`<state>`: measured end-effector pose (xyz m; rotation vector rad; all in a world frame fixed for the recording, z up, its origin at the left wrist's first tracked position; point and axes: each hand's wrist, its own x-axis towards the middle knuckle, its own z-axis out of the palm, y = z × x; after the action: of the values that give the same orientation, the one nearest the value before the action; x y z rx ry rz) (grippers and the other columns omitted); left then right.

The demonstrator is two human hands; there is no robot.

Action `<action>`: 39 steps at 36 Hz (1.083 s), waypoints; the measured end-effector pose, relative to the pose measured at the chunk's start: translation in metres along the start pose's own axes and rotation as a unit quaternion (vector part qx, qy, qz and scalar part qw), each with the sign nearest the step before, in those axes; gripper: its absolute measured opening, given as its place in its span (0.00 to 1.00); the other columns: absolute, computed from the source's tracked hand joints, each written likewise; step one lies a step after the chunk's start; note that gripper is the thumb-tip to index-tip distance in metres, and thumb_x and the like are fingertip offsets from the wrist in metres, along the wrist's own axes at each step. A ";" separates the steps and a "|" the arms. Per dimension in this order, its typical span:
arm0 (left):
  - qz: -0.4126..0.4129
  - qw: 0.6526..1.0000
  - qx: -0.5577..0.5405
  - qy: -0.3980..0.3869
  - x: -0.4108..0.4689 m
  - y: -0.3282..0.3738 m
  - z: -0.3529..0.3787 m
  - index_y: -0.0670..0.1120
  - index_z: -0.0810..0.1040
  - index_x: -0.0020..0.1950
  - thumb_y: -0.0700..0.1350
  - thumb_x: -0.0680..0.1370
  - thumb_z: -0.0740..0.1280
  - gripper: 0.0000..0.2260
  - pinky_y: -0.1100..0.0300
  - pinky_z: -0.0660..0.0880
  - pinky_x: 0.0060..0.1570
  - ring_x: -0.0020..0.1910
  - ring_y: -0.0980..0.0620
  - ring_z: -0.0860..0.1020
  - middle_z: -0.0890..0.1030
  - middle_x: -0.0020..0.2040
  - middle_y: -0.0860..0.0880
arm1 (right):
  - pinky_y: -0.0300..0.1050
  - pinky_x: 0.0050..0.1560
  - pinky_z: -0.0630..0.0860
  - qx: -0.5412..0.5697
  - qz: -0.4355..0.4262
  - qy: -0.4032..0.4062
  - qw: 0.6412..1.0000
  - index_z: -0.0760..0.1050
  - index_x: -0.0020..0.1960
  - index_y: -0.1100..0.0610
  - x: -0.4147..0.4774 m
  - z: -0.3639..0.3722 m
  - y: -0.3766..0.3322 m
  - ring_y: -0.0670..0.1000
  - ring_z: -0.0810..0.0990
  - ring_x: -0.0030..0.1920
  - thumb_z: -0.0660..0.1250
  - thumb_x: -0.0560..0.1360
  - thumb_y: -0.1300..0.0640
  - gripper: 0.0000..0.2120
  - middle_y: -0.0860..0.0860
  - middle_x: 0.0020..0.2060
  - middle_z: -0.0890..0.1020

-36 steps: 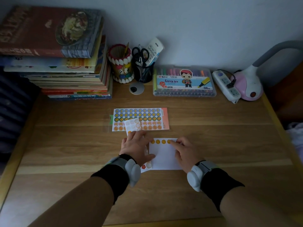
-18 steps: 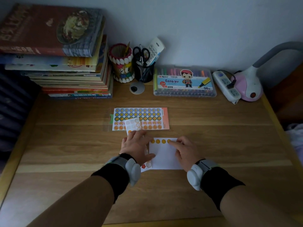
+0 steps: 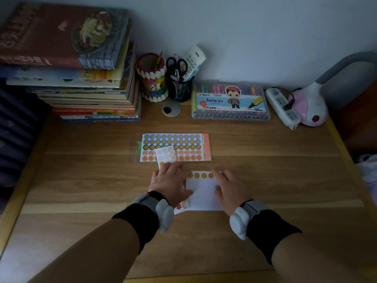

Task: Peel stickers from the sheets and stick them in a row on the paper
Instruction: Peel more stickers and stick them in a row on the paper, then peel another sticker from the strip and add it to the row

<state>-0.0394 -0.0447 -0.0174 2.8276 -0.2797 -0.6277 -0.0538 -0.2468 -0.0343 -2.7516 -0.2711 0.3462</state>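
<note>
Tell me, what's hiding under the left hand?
The left hand lies flat on a small sticker sheet. Its top and bottom ends poke out, mostly peeled circles. The middle is covered, so any stickers left there can't be seen.

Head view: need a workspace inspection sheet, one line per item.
Surface: wooden desk, dim light.
Job's things: white paper with four orange stickers in a row along its top edge; small sticker sheet partly peeled, overlapping the large sticker sheet.
Clutter: book stack, two pen cups, marker case, lamp.
Grippers: left hand flat on the small sheet; right hand pressing at the row's end.
Cables: power strip with a plug in it.
Surroundings: pale wall.
</note>
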 end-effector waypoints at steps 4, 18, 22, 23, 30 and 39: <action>0.034 0.998 0.059 -0.010 -0.005 -0.004 0.003 0.59 0.57 0.74 0.63 0.76 0.58 0.28 0.47 0.54 0.70 0.75 0.48 0.48 0.50 0.77 0.55 | 0.45 0.50 0.72 -0.033 -0.024 -0.004 0.999 0.66 0.69 0.56 -0.001 0.005 0.001 0.55 0.73 0.53 0.62 0.74 0.56 0.24 0.54 0.50 0.74; -0.220 0.901 -0.331 0.173 0.002 -0.043 -0.017 0.49 0.75 0.64 0.42 0.79 0.59 0.15 0.55 0.72 0.57 0.59 0.46 0.75 0.73 0.65 0.48 | 0.47 0.54 0.73 0.070 -0.020 -0.005 0.997 0.71 0.65 0.53 0.006 -0.011 -0.018 0.54 0.74 0.57 0.58 0.74 0.64 0.21 0.54 0.56 0.75; -0.273 0.832 -0.455 0.162 0.005 -0.049 -0.027 0.48 0.76 0.60 0.40 0.80 0.58 0.12 0.55 0.76 0.48 0.50 0.48 0.80 0.81 0.54 0.48 | 0.47 0.53 0.73 0.038 -0.095 -0.036 0.994 0.71 0.66 0.50 0.008 -0.010 -0.040 0.55 0.72 0.55 0.59 0.74 0.62 0.21 0.54 0.54 0.73; -0.280 0.794 -0.518 0.151 0.006 -0.049 -0.028 0.46 0.76 0.59 0.38 0.80 0.58 0.11 0.55 0.76 0.48 0.47 0.49 0.80 0.81 0.51 0.48 | 0.46 0.53 0.71 0.029 -0.110 -0.043 0.993 0.71 0.66 0.50 0.009 -0.008 -0.045 0.55 0.71 0.56 0.59 0.74 0.62 0.21 0.54 0.55 0.73; -0.291 0.692 -0.656 0.080 0.006 -0.051 -0.033 0.39 0.72 0.63 0.33 0.79 0.60 0.13 0.51 0.75 0.49 0.39 0.49 0.76 0.77 0.42 0.46 | 0.52 0.55 0.71 -0.039 -0.154 -0.088 0.983 0.72 0.64 0.49 0.013 0.000 -0.064 0.56 0.68 0.56 0.59 0.76 0.57 0.17 0.54 0.53 0.72; -0.289 0.707 -0.645 0.021 -0.002 -0.041 -0.027 0.40 0.81 0.49 0.37 0.77 0.63 0.08 0.61 0.74 0.31 0.28 0.52 0.79 0.82 0.31 0.48 | 0.47 0.58 0.68 -0.072 -0.141 -0.120 0.980 0.66 0.68 0.44 0.013 -0.001 -0.064 0.54 0.67 0.57 0.58 0.76 0.56 0.21 0.52 0.56 0.70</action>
<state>-0.0237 -0.0003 -0.0040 1.4559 0.8018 -0.5158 -0.0506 -0.1852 -0.0129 -2.7553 -0.7679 0.6006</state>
